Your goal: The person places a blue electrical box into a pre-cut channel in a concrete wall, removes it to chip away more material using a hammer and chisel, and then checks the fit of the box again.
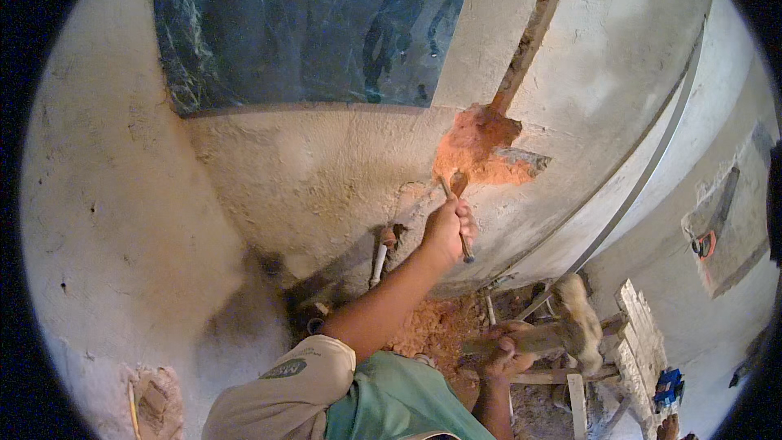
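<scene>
Chisel [467,250], likely stiff, clasped in left fingers [465,217]; best gripped mid-shaft. Hammer [577,324], likely head-heavy, clasped in right fingers [507,345]; best held by handle [542,337].

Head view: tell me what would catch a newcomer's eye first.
The raw orange patch broken into the wall, just right of centre, would likely strike first. Then the dark slab, above it to the left. Below the patch, the left hand holds a chisel near its lower edge, and the right hand grips a mallet at lower right.
</scene>
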Available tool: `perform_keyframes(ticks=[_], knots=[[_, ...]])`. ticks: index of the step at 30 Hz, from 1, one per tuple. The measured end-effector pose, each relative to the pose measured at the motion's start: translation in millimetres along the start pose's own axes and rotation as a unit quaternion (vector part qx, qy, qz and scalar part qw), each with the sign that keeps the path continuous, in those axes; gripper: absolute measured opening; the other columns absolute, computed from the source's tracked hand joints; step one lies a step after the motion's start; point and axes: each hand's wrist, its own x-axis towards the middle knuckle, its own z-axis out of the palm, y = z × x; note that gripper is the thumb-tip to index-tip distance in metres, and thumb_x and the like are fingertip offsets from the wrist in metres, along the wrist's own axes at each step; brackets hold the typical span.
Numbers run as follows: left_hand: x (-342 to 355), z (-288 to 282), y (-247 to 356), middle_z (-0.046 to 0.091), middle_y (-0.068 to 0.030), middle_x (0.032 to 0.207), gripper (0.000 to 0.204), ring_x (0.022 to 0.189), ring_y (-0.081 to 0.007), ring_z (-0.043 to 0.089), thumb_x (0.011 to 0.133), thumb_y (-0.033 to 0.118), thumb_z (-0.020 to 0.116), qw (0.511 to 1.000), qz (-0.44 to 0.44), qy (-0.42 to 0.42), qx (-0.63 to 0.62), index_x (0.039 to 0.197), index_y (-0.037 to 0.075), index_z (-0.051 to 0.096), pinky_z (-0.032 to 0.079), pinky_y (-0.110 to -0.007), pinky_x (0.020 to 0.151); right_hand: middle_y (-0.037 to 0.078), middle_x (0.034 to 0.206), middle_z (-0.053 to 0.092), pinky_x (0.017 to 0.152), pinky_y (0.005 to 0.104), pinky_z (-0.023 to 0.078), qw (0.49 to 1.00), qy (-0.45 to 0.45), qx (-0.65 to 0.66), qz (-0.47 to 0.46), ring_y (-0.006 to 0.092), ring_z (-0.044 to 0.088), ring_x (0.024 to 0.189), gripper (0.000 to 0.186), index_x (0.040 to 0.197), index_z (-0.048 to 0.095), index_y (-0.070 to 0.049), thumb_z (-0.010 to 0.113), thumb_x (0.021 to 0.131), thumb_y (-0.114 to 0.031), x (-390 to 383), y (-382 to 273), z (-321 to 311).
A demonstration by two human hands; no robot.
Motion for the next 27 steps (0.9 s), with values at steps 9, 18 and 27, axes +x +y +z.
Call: perform_keyframes(ticks=[9,18,27], knots=[[21,22,-11,0.033,0.0028,0.052,0.028,0.041,-0.0091,0.031,0.090,0.025,0.039,0.989,0.003,0.008,-0.146,0.065,0.013,0.036,0.028,-0.025,0.038,0.009,0.064,0.049,0.041,0.0271,0.043,0.999,0.036,0.023,-0.021,0.0152,0.050,0.050,0.045,0.085,0.045,-0.001,0.055,0.080,-0.044,61,-31,-24],[39,77,7,0.035,-0.0006,0.057,0.017,0.044,-0.0120,0.033,0.087,0.012,0.033,0.949,0.035,0.075,-0.303,0.071,0.010,0.038,0.032,-0.023,0.037,0.004,0.059,0.046,0.039,0.0252,0.039,0.978,-0.123,-0.098,0.136,0.0112,0.045,0.046,0.038,0.084,0.044,-0.004,0.052,0.084,-0.041,121,-50,-13],[42,79,13,0.041,-0.0040,0.065,0.009,0.048,-0.0120,0.035,0.082,0.008,0.032,0.932,0.060,0.059,-0.351,0.077,0.007,0.039,0.031,-0.023,0.042,0.003,0.059,0.049,0.044,0.0265,0.040,0.993,-0.044,-0.095,-0.060,0.0137,0.049,0.052,0.028,0.075,0.051,-0.004,0.057,0.080,-0.031,164,-99,-12]])
